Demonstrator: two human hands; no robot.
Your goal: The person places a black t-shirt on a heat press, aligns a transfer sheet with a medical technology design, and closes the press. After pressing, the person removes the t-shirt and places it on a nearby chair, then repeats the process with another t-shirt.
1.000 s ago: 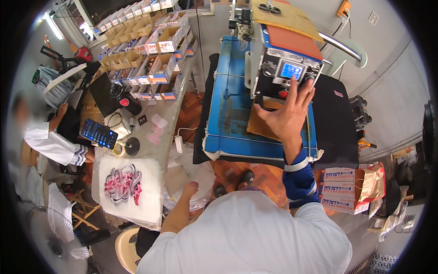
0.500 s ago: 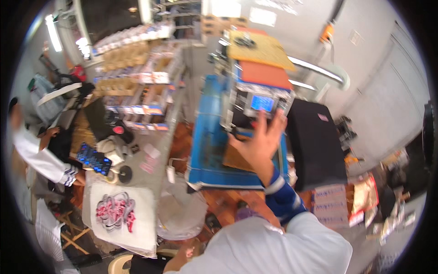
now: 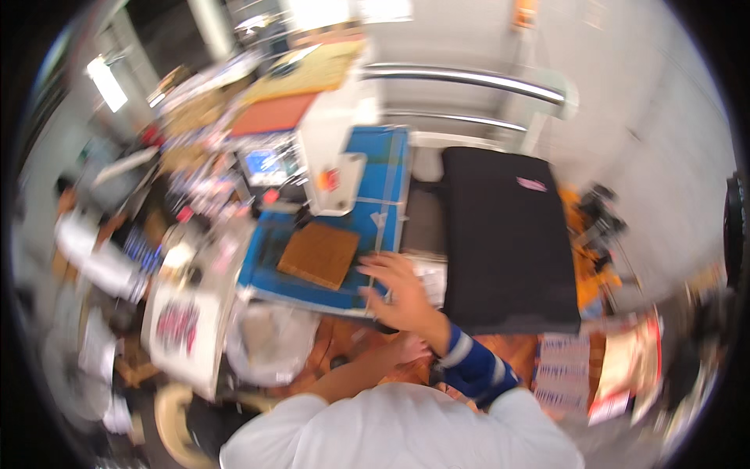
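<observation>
My right hand (image 3: 397,291) is open, fingers spread, above the right front of a blue platen (image 3: 383,164), beside a square brown pad (image 3: 319,254) lying on it. My left hand (image 3: 412,348) is low, just below my right hand, its fingers smeared by motion. The press head, with a small lit screen (image 3: 264,164), red knob and orange (image 3: 269,113) and yellow (image 3: 305,66) sheets on top, hangs over the platen's left back. A black padded board (image 3: 506,234) with a small pink print lies to the right.
At left, a cluttered table holds a white sheet (image 3: 160,301) with a pink-and-grey design. A co-worker (image 3: 94,242) in white stands beyond it. A round wrapped item (image 3: 273,352), a chair (image 3: 172,410) and flattened printed boxes (image 3: 562,367) surround me. Metal bars (image 3: 461,78) run behind the platen.
The press head has swung left, uncovering more of the brown pad. My right hand has left the control panel and dropped toward the platen's front. My left hand has moved rightward. The view has shifted.
</observation>
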